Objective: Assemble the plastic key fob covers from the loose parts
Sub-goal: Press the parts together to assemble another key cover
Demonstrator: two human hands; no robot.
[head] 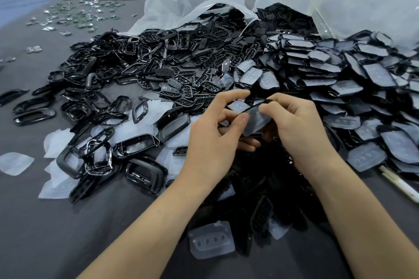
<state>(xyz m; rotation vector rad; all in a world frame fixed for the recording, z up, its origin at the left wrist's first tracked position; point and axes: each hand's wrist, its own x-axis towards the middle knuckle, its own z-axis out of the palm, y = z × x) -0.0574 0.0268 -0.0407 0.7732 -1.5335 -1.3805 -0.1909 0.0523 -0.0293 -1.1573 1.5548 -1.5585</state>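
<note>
Both hands meet over the middle of the table on one key fob cover (255,118), a black shell with a translucent film or pad on its face. My left hand (213,133) pinches its left side between thumb and fingers. My right hand (299,124) grips its right end, fingers curled over the top edge. Loose black frames (145,172) lie to the left, black button pads (195,81) heap behind, and film-covered shells (340,70) pile up on the right.
Translucent pads (212,241) lie near the front and at the left (15,163). Two open plastic bags (192,4) spill parts at the back. Small shiny pieces (74,16) are scattered far left. A white tool (399,182) lies at the right edge on the grey table (56,233).
</note>
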